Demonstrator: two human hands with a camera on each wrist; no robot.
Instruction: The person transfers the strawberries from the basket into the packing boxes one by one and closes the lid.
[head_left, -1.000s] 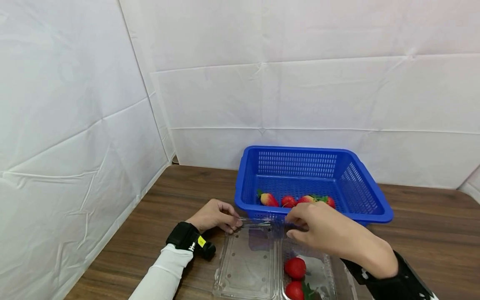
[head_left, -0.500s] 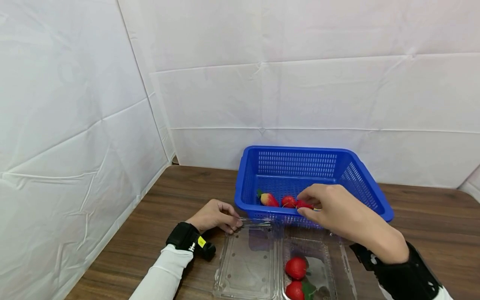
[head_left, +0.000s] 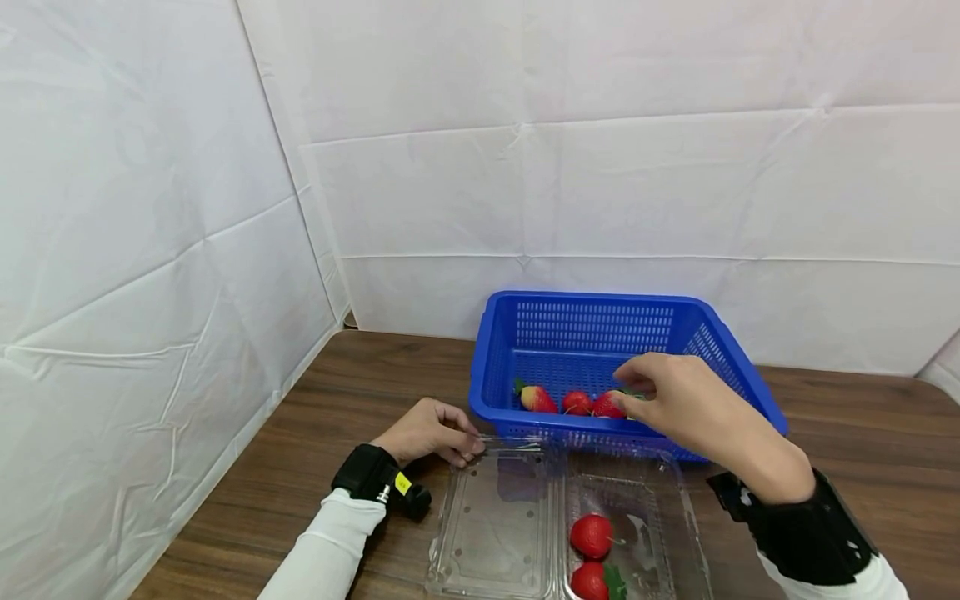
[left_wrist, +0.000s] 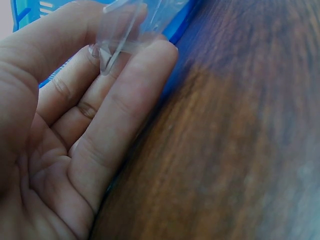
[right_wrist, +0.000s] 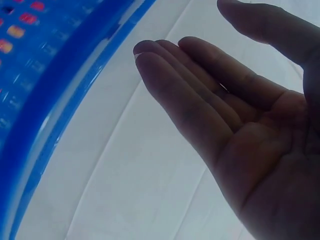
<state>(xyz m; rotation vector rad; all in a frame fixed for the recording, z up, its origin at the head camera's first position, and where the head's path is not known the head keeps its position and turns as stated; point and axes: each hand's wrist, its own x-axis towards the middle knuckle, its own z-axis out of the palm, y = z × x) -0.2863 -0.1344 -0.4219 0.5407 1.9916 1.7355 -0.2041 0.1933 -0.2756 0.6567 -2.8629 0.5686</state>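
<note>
My left hand (head_left: 433, 433) pinches the far left corner of a clear plastic clamshell box (head_left: 495, 525), which lies open on the table. In the left wrist view the thin plastic edge (left_wrist: 117, 37) sits between its thumb and fingers. Two strawberries (head_left: 591, 536) rest in the box's right half, one behind the other. My right hand (head_left: 682, 400) hovers over the near right part of a blue basket (head_left: 592, 297), fingers spread from the thumb and nothing between them in the right wrist view. Close to its thumb tip is a strawberry (head_left: 606, 406); the hand hides others.
More strawberries (head_left: 537, 399) lie along the basket's near wall. The basket stands just behind the box on a brown wooden table (head_left: 300, 467). White sheets (head_left: 637, 183) hang at the back and left. A black wrist camera (head_left: 416, 502) sits beside the left hand.
My right hand has moved from above the box's right half, back and to the right, over the basket. The left hand has stayed at the box's corner.
</note>
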